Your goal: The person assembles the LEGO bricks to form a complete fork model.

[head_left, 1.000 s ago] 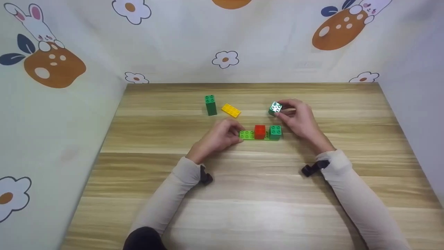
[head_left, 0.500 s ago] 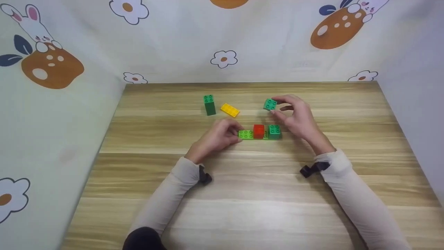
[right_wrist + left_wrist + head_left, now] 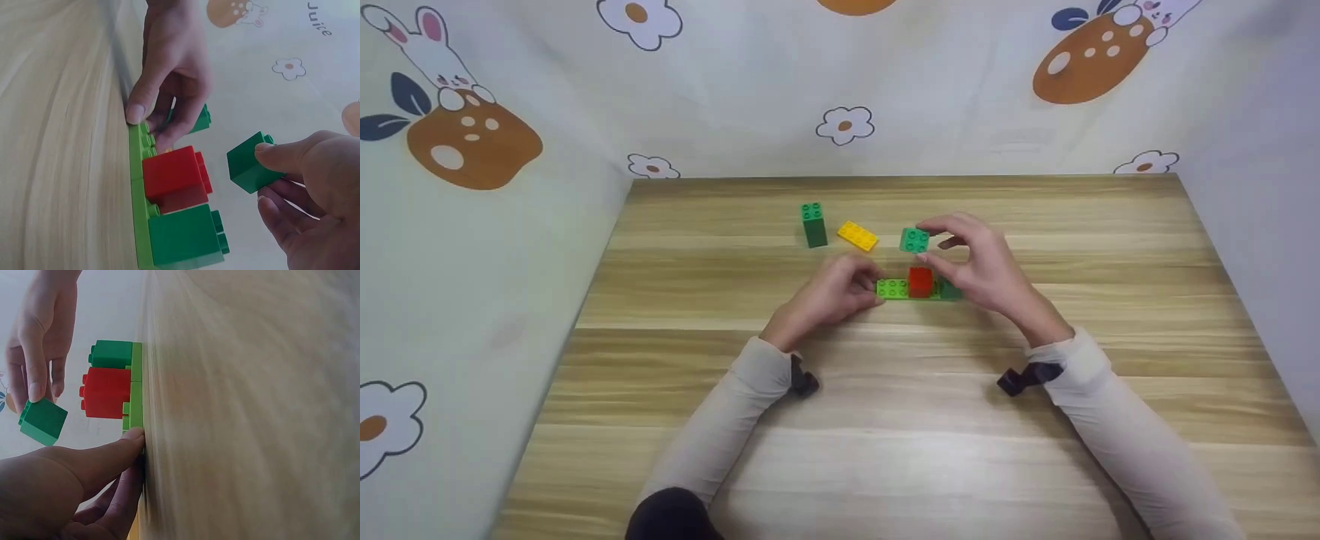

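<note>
The right hand (image 3: 982, 270) pinched a square green plastic brick (image 3: 916, 240), tilted and raised clear of the long lime-green studded plastic strip (image 3: 892, 289). The left hand (image 3: 836, 292) pinched the strip's end; bracing that firmly and levelling the brick seemed wise.

Smooth moulded plastic for the green blocks (image 3: 915, 240), red block (image 3: 920, 283), lime base (image 3: 892, 289) and yellow plate (image 3: 858, 235) — faces lightly glossy. The bench (image 3: 885, 450) looks like wood, streaky-grained with a smooth, soft sheen. Sleeves (image 3: 1125, 427) are matt cloth; the printed wall covering (image 3: 735, 97) — faintly creased — is matt too.
</note>
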### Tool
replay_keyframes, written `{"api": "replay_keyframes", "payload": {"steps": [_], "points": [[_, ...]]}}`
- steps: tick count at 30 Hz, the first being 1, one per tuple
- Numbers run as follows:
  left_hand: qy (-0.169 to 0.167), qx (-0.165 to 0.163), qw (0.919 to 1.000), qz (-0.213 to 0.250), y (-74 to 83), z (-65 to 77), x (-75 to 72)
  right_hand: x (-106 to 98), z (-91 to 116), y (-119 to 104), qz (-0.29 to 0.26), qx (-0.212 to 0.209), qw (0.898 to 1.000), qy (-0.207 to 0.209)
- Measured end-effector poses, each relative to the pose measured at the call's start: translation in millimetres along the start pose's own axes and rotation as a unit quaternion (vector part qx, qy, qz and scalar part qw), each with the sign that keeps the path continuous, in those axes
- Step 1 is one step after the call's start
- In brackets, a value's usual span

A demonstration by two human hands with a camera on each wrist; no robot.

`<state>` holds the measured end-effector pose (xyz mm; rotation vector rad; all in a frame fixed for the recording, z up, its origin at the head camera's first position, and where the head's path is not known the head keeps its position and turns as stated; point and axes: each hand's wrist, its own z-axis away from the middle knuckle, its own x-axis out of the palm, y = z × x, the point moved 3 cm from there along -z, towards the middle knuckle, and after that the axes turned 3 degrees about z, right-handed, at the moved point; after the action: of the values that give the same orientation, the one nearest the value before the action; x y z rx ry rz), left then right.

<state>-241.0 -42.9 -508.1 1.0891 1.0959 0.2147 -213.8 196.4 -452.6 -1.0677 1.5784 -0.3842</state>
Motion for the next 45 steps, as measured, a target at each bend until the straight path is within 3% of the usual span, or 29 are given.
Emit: {"api": "replay_keyframes", "payload": {"steps": [14, 21, 38, 45], "points": [[-0.006, -0.005, 0.9999, 0.012, -2.8, -0.4, -0.1, 16, 1, -8, -0.020, 0.010, 0.999, -0.036], [-0.006, -0.010, 0.9998, 0.015, -3.6, -1.5, -1.1, 22, 2, -6, -0.008, 0.010, 0.998, -0.066], [-0.007, -0.009, 0.9998, 0.014, -3.0, -1.5, -1.1, 40, 5, 2, 0.008, 0.055, 0.991, -0.122], [-0.007, -0.006, 0.9999, 0.012, -3.8, -1.6, -1.2, 44, 4, 3, 0.019, 0.056, 0.990, -0.125]]}}
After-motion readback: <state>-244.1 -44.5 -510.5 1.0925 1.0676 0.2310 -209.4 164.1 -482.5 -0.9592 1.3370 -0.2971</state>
